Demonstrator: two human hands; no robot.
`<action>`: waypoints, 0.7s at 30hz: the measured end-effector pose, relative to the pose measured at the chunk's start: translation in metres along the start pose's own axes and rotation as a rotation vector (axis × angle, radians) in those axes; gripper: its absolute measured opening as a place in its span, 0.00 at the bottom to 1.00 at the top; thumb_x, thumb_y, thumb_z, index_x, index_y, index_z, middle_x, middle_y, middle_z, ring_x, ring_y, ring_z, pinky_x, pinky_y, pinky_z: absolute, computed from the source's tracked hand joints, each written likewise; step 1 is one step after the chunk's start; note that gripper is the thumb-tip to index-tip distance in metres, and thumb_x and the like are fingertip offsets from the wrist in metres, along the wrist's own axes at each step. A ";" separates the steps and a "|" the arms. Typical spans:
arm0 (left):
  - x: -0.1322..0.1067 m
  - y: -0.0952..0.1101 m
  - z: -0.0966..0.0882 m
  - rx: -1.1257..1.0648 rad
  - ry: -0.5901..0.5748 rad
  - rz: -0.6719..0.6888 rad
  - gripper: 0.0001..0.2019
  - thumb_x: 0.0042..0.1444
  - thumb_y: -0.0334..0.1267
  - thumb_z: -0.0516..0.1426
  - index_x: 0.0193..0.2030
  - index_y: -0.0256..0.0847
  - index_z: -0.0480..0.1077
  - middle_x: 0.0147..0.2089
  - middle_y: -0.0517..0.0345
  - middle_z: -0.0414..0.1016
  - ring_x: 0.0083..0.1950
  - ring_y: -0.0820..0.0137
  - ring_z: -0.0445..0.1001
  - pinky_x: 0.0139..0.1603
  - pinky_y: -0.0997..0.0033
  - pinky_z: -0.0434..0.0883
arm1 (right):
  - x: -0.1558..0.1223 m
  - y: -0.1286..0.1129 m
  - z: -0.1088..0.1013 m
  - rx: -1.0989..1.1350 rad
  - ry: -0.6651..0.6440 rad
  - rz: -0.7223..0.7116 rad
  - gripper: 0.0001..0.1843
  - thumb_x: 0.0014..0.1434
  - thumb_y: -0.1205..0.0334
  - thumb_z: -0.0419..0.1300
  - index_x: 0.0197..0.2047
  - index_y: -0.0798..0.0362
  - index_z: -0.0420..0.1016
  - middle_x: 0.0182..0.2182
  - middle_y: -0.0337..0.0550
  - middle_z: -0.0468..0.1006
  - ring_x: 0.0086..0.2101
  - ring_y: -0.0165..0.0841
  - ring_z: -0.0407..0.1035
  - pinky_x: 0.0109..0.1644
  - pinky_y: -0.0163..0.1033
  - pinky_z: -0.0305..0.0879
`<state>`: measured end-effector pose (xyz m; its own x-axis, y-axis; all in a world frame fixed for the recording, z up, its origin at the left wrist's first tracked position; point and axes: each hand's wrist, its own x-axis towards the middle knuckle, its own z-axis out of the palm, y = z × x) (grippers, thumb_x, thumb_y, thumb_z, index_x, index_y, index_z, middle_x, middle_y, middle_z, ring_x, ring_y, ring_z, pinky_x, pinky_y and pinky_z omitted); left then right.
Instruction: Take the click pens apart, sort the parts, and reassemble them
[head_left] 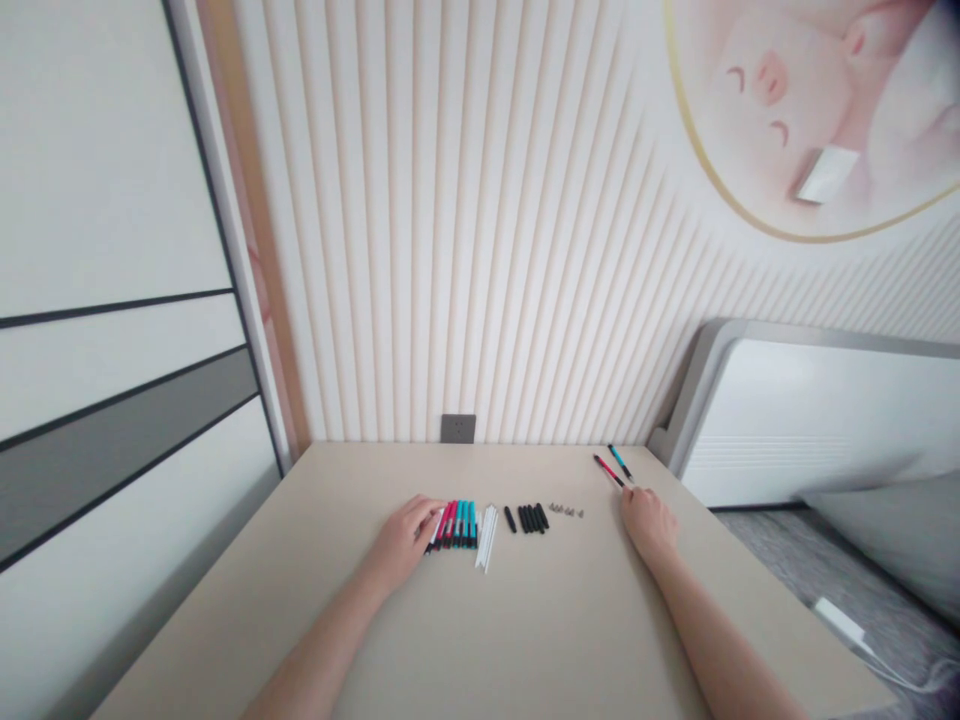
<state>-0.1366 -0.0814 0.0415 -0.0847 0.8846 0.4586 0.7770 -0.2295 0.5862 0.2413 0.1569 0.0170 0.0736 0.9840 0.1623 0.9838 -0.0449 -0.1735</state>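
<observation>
My left hand (pixel 409 535) rests on the beige table (pixel 525 630), its fingertips curled onto the left end of a row of red and teal pens (pixel 456 524). My right hand (pixel 649 522) lies further right, its fingers closed around the near end of a red pen (pixel 607 470) that points away from me. A teal pen (pixel 619 461) lies just beyond it. Between my hands are several thin white tubes (pixel 487 536), a group of black caps (pixel 527 518) and a short line of tiny grey parts (pixel 566 511).
A ribbed white wall with a grey socket (pixel 457 428) stands behind the table. A white and grey cabinet (pixel 112 400) is at the left. A bed with a grey-edged headboard (pixel 787 400) sits at the right, beside grey carpet.
</observation>
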 end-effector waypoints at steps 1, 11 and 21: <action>0.000 0.000 0.000 0.000 0.000 0.002 0.13 0.66 0.39 0.48 0.46 0.44 0.72 0.45 0.54 0.76 0.48 0.65 0.74 0.52 0.65 0.70 | 0.002 0.000 0.000 -0.008 0.002 0.002 0.27 0.69 0.54 0.41 0.45 0.59 0.78 0.46 0.60 0.77 0.45 0.46 0.74 0.48 0.47 0.67; 0.000 0.001 0.000 0.013 -0.016 -0.013 0.12 0.66 0.39 0.48 0.46 0.43 0.72 0.44 0.54 0.76 0.47 0.65 0.74 0.51 0.66 0.70 | 0.009 0.003 0.004 -0.025 0.021 0.016 0.25 0.67 0.55 0.44 0.45 0.59 0.79 0.46 0.61 0.75 0.46 0.47 0.73 0.48 0.47 0.67; 0.004 0.006 0.000 0.010 -0.021 0.000 0.12 0.66 0.40 0.49 0.44 0.44 0.73 0.43 0.53 0.77 0.46 0.64 0.75 0.50 0.64 0.71 | 0.018 0.008 0.007 0.040 0.012 0.045 0.21 0.66 0.59 0.46 0.45 0.55 0.79 0.46 0.57 0.77 0.46 0.44 0.74 0.47 0.45 0.68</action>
<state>-0.1322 -0.0791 0.0471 -0.0718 0.8930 0.4443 0.7831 -0.2253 0.5796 0.2492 0.1753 0.0120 0.1198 0.9790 0.1650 0.9722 -0.0821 -0.2191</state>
